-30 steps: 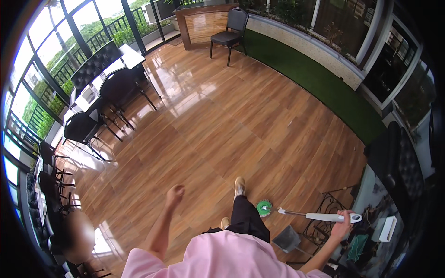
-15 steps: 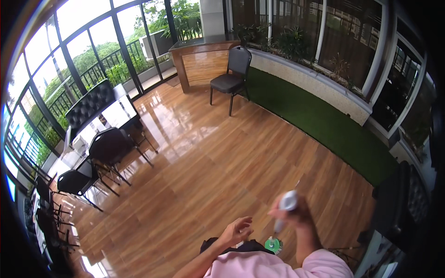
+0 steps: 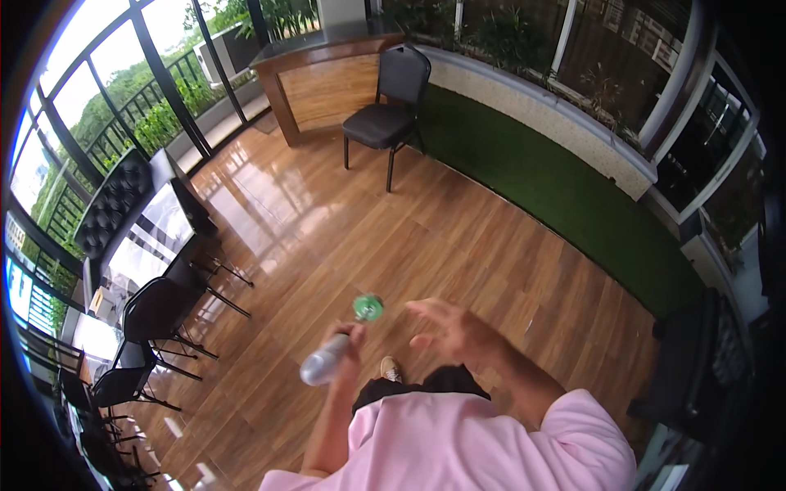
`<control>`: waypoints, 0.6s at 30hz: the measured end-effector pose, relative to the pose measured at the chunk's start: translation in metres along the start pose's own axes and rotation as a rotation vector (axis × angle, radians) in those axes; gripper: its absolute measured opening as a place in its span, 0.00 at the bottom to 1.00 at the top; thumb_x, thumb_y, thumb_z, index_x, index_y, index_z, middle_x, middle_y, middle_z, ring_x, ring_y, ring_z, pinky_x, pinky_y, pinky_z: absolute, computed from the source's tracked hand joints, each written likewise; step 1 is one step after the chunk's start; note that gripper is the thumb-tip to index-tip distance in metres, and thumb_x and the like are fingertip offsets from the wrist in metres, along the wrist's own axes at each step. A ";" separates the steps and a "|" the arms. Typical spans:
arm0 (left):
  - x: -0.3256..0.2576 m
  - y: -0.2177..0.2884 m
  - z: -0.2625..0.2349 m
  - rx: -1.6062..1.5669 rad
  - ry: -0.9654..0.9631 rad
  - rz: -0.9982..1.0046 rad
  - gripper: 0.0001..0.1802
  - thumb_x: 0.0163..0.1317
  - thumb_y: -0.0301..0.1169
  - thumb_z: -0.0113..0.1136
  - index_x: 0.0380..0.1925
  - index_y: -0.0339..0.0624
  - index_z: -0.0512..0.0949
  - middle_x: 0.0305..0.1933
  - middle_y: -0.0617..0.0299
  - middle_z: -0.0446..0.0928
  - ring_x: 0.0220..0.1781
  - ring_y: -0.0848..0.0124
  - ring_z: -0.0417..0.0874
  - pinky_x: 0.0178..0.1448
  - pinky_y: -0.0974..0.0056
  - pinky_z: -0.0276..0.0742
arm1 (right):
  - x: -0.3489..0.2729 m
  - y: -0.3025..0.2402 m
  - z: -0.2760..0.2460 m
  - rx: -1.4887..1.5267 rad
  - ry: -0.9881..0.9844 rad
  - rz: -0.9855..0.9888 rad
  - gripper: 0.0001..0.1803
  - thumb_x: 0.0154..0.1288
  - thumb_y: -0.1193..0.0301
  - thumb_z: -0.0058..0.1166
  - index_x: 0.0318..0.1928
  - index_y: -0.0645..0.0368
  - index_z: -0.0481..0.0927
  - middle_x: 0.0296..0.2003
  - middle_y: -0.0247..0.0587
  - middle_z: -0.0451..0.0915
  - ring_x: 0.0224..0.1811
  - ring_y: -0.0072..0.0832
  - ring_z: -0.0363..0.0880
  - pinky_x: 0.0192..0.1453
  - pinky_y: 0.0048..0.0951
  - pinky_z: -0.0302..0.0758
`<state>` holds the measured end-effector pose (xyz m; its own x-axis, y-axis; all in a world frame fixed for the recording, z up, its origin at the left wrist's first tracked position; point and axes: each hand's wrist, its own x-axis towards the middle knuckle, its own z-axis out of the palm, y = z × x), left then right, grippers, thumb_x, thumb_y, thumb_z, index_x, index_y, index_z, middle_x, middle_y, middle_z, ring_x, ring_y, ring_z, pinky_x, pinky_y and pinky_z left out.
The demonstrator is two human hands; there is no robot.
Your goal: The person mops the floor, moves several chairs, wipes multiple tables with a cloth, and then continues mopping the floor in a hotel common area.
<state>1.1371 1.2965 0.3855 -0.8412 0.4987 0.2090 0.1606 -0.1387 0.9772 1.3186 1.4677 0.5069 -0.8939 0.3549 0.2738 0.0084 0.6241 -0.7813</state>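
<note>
What looks like a handheld spin scrubber (image 3: 325, 361) has a pale grey, thick cylindrical body. A green round head (image 3: 368, 308) sits at its other end, on a thin neck. My left hand (image 3: 348, 337) is closed around the body near that neck, with the head tilted up and to the right. Motion blurs the grip a little. To the right, apart from the scrubber, my right hand (image 3: 463, 331) is empty with its fingers spread. Both hands are in the air in front of my pink shirt (image 3: 458, 446), over the wood-plank floor (image 3: 311, 237).
A black chair (image 3: 385, 123) stands ahead beside a wooden counter (image 3: 327, 94). Green artificial turf (image 3: 508, 164) runs along the planter wall at right. On the left are a table (image 3: 155, 233), several dark chairs (image 3: 155, 311) and a tufted bench (image 3: 115, 200). A dark tufted seat (image 3: 696, 368) is at right.
The scrubber has gone from my right hand to my left and moved left, its green head now pointing away from me instead of down. My right hand has opened. The view has shifted.
</note>
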 end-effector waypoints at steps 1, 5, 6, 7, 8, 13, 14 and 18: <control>0.040 0.013 0.005 0.028 0.041 -0.061 0.08 0.63 0.25 0.69 0.31 0.40 0.77 0.34 0.62 0.80 0.35 0.74 0.76 0.45 0.65 0.74 | 0.004 0.044 -0.015 -0.062 0.011 0.192 0.28 0.67 0.57 0.64 0.60 0.61 0.77 0.55 0.52 0.80 0.56 0.46 0.82 0.57 0.38 0.79; 0.177 -0.035 0.003 0.129 0.220 -0.047 0.09 0.67 0.30 0.67 0.34 0.40 0.76 0.36 0.62 0.78 0.38 0.73 0.76 0.47 0.64 0.74 | -0.014 0.206 -0.060 -0.194 0.058 0.722 0.16 0.66 0.66 0.62 0.48 0.65 0.83 0.47 0.53 0.83 0.47 0.45 0.84 0.51 0.39 0.80; 0.207 -0.046 0.006 0.204 0.307 -0.032 0.10 0.67 0.32 0.66 0.34 0.40 0.76 0.36 0.62 0.77 0.39 0.73 0.76 0.48 0.64 0.74 | -0.015 0.237 -0.069 -0.186 0.089 0.778 0.15 0.66 0.66 0.62 0.47 0.66 0.83 0.45 0.53 0.84 0.46 0.44 0.85 0.50 0.38 0.80; 0.238 -0.059 0.011 0.212 0.325 -0.042 0.10 0.67 0.32 0.66 0.34 0.40 0.76 0.36 0.62 0.77 0.39 0.73 0.76 0.48 0.64 0.74 | -0.012 0.269 -0.079 -0.181 0.113 0.827 0.15 0.66 0.67 0.62 0.45 0.67 0.84 0.43 0.53 0.84 0.44 0.43 0.85 0.49 0.37 0.80; 0.259 -0.067 0.013 0.220 0.405 -0.043 0.10 0.68 0.33 0.67 0.35 0.40 0.76 0.36 0.63 0.77 0.40 0.73 0.76 0.50 0.64 0.74 | -0.004 0.304 -0.092 -0.202 0.098 0.798 0.14 0.66 0.68 0.62 0.45 0.67 0.84 0.41 0.52 0.85 0.43 0.41 0.85 0.48 0.37 0.80; 0.361 -0.127 0.065 0.163 0.701 -0.093 0.11 0.68 0.34 0.68 0.35 0.43 0.75 0.38 0.64 0.76 0.42 0.74 0.76 0.52 0.67 0.73 | 0.078 0.486 -0.171 -0.141 0.014 0.903 0.13 0.66 0.69 0.61 0.43 0.67 0.84 0.37 0.49 0.86 0.43 0.35 0.86 0.48 0.36 0.79; 0.374 -0.136 0.071 0.177 0.747 -0.092 0.11 0.68 0.34 0.68 0.35 0.43 0.75 0.38 0.64 0.76 0.42 0.74 0.76 0.52 0.67 0.73 | 0.116 0.512 -0.188 -0.167 0.008 0.869 0.13 0.66 0.69 0.60 0.43 0.67 0.83 0.36 0.49 0.86 0.42 0.35 0.86 0.48 0.36 0.79; 0.431 -0.131 0.103 0.031 0.978 -0.007 0.11 0.67 0.33 0.69 0.33 0.44 0.75 0.33 0.67 0.74 0.38 0.76 0.73 0.47 0.69 0.71 | 0.298 0.599 -0.244 -0.134 -0.041 0.682 0.13 0.68 0.68 0.57 0.42 0.67 0.83 0.37 0.50 0.86 0.42 0.37 0.86 0.47 0.36 0.79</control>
<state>0.8070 1.6178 0.3517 -0.8968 -0.4323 0.0943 0.1556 -0.1086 0.9818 1.1665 2.1174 0.2576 -0.6855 0.6731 -0.2776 0.6274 0.3525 -0.6944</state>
